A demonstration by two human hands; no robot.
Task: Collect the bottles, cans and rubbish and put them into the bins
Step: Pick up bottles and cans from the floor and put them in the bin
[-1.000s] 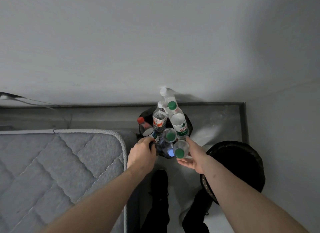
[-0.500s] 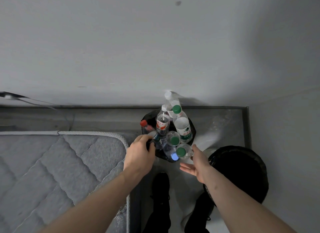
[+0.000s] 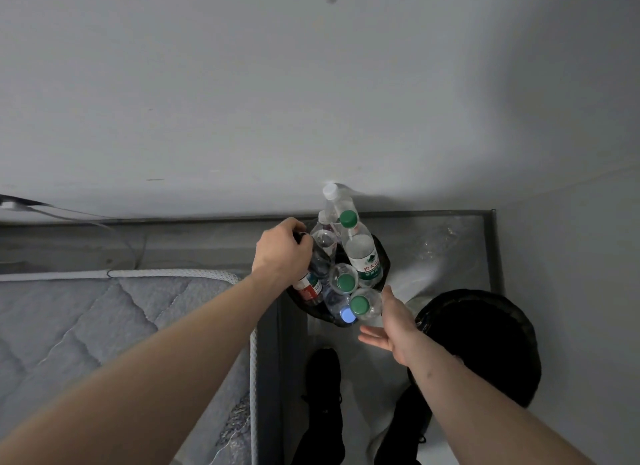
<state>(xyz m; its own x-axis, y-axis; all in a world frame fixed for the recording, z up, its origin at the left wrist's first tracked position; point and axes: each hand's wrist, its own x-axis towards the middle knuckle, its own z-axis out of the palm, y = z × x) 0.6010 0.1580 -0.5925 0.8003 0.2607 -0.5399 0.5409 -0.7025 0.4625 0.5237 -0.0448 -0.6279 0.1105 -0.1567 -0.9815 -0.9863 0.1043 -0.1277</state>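
At twelve o'clock of the grey quilted mattress (image 3: 86,319), the left hand (image 3: 282,253) gripped a red-labelled plastic bottle (image 3: 309,284) in the bottle-crammed black bin (image 3: 382,257); the right hand (image 3: 393,321) lay flat, fingers straight.

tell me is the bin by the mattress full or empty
Full. The bin is crammed with bottles whose necks and caps stick up past its rim.

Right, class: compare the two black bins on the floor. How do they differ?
The far bin is crammed with plastic bottles that stick up above its rim; the near bin looks dark and shows no contents. The far bin stands by the wall, the near bin closer to the person's feet. The near bin looks wider. Both are round and black.
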